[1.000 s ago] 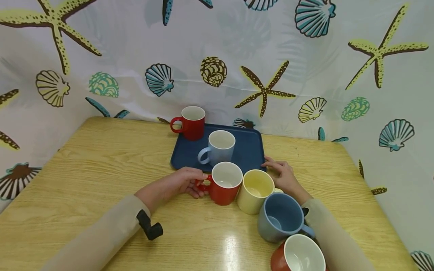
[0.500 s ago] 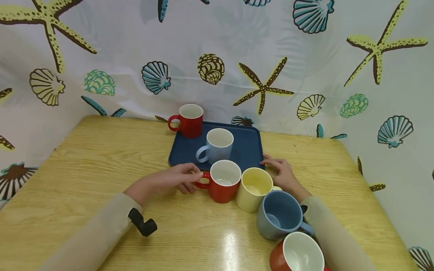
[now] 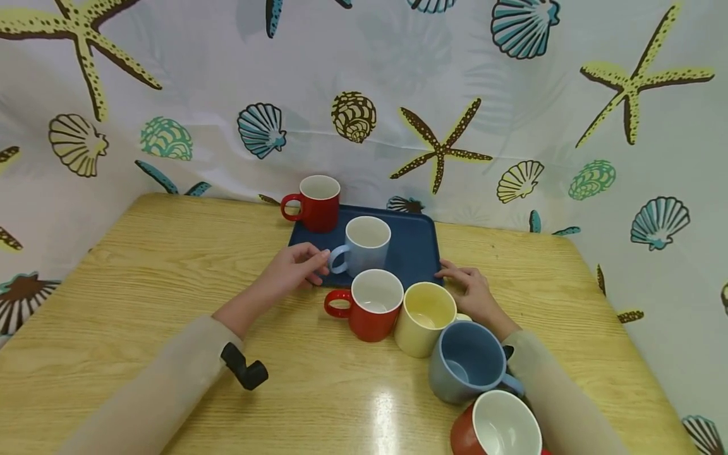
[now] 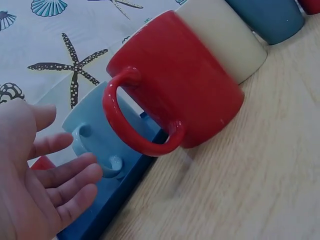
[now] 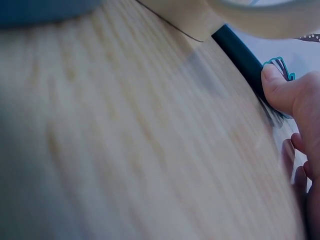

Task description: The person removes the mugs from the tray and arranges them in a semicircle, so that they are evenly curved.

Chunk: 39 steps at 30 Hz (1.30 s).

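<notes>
With twelve o'clock pointing straight away from me, my left grip [image 3: 291, 268] is at eight o'clock from the light-blue mug [image 3: 366, 258], right by its handle. The thumb stands clear of the loosely bent fingers and I have hold of nothing there — whether a fingertip touches the handle, I cannot tell. The mug stands upright on the dark-blue tray [image 3: 414, 243], its handle at eight o'clock.

My right grip [image 3: 469, 292] is at the tray's four o'clock corner, thumb and fingertips at the rim; I cannot tell whether they pinch it or merely rest there.

Also on the tray, at its ten o'clock corner, stands a dark red mug [image 3: 321, 216], handle at nine. Just in front of the tray, on the wooden bench [image 3: 199, 253], is a bright red mug [image 3: 372, 323], its handle at nine too. From it a row runs off toward four and five o'clock — a yellow mug [image 3: 418, 336], a grey-blue mug [image 3: 455, 379], then an orange-red mug [image 3: 463, 433] cut off by the head view's lower edge. Behind the bench hangs a white cloth [image 3: 318, 57] printed with shells and starfish.
</notes>
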Each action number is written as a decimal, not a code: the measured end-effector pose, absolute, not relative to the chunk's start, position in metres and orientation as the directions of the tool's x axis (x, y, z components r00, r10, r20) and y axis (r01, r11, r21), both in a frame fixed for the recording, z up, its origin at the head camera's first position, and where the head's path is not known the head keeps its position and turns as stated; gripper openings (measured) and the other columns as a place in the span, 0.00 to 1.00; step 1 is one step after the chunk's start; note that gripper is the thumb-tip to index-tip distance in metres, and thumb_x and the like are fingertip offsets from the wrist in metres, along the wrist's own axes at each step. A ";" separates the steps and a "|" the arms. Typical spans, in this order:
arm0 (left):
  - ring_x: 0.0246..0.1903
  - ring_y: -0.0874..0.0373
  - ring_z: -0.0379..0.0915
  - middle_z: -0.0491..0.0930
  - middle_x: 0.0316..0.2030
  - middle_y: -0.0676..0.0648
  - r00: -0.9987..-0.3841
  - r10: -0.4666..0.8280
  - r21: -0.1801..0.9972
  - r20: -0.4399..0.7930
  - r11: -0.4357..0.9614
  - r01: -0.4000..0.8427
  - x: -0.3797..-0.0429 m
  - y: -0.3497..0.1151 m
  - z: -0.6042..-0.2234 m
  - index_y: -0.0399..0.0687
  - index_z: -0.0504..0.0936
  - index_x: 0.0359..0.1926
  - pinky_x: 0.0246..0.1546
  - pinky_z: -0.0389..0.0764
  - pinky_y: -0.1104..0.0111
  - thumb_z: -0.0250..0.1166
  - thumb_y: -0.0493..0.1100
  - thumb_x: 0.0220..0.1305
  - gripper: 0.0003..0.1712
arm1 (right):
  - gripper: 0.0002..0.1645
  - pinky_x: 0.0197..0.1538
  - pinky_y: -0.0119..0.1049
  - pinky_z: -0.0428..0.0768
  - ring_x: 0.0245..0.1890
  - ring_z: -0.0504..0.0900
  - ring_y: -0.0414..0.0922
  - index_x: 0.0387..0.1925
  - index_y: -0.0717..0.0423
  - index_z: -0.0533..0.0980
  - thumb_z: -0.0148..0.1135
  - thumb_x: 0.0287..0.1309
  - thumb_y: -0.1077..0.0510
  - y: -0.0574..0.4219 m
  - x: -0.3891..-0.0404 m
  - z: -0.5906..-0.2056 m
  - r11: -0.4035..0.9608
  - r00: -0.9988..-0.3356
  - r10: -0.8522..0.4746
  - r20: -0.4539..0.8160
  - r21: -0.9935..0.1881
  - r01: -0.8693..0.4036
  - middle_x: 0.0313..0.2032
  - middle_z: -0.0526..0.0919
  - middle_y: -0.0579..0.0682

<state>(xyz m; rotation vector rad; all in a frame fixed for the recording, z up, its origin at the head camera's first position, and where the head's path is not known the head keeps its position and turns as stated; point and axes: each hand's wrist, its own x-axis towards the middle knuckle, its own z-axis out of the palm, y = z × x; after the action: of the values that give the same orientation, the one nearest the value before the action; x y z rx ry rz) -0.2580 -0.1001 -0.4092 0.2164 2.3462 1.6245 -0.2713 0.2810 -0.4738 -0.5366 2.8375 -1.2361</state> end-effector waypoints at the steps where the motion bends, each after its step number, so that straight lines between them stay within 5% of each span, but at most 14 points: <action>1: 0.38 0.50 0.77 0.79 0.42 0.42 -0.955 0.259 0.933 -0.145 0.356 -0.045 -0.259 -0.099 -0.408 0.42 0.74 0.46 0.43 0.79 0.60 0.54 0.63 0.63 0.28 | 0.21 0.60 0.59 0.47 0.55 0.59 0.48 0.51 0.49 0.77 0.65 0.53 0.55 0.281 -0.271 -0.474 0.631 -0.942 -0.309 0.134 -0.712 -0.308 0.67 0.62 0.44; 14: 0.40 0.49 0.78 0.77 0.46 0.38 -0.904 0.245 0.899 -0.349 0.361 -0.249 -0.278 -0.092 -0.406 0.46 0.69 0.55 0.42 0.79 0.61 0.54 0.65 0.62 0.32 | 0.21 0.60 0.59 0.47 0.55 0.59 0.49 0.51 0.49 0.77 0.66 0.53 0.55 0.282 -0.268 -0.474 0.638 -0.944 -0.303 0.128 -0.709 -0.301 0.67 0.62 0.43; 24: 0.37 0.51 0.82 0.80 0.43 0.40 -0.836 0.300 0.881 -0.459 0.280 -0.383 -0.290 -0.090 -0.409 0.46 0.69 0.56 0.29 0.76 0.71 0.53 0.67 0.60 0.36 | 0.21 0.60 0.58 0.47 0.55 0.59 0.48 0.50 0.49 0.77 0.66 0.52 0.56 0.280 -0.268 -0.473 0.639 -0.948 -0.293 0.126 -0.711 -0.292 0.67 0.62 0.44; 39: 0.36 0.50 0.82 0.78 0.43 0.37 -0.843 0.304 0.895 -0.444 0.179 -0.408 -0.289 -0.086 -0.415 0.38 0.71 0.52 0.30 0.80 0.69 0.60 0.61 0.59 0.33 | 0.22 0.60 0.59 0.47 0.56 0.59 0.49 0.51 0.49 0.77 0.66 0.52 0.56 0.280 -0.271 -0.472 0.648 -0.948 -0.295 0.117 -0.705 -0.288 0.67 0.62 0.43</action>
<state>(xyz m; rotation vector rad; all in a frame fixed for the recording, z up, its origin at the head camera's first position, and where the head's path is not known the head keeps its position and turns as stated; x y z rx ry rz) -0.2887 -0.0864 -0.4153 -0.0971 1.9206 1.7170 -0.2705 0.2802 -0.4715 -0.5034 2.8433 -1.2147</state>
